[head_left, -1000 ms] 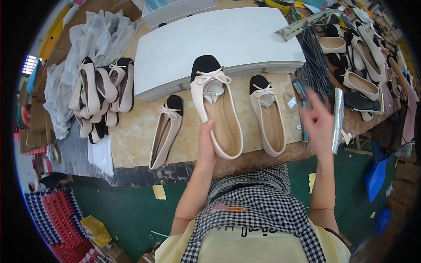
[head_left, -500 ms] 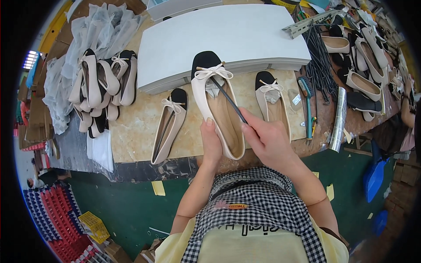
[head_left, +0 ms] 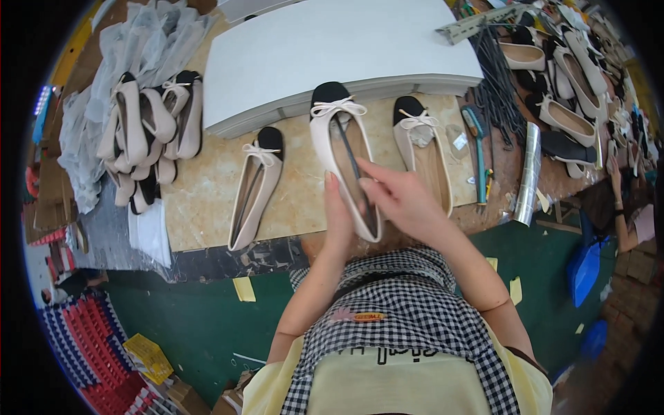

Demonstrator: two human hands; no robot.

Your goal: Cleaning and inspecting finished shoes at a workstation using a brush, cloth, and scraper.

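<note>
My left hand point(head_left: 340, 220) grips the heel end of a cream ballet flat point(head_left: 337, 149) with a black toe cap and a bow, holding it over the bench edge. My right hand point(head_left: 401, 199) pinches a thin dark rod point(head_left: 353, 162) that lies lengthwise inside this shoe. A matching flat point(head_left: 256, 187) rests on the marble-patterned bench point(head_left: 200, 200) to the left. Another matching flat point(head_left: 422, 149) lies to the right.
A white board stack point(head_left: 332, 48) lies behind the shoes. A heap of finished flats point(head_left: 149, 128) sits on clear bags at left. A teal-handled brush point(head_left: 477, 149), a silver tube point(head_left: 529, 173) and more shoes point(head_left: 567, 90) crowd the right. Another person's hand point(head_left: 615, 173) shows at far right.
My right hand came from the tools at the right edge to the held shoe, bringing the thin rod and laying it inside. The left hand kept its hold on the shoe.
</note>
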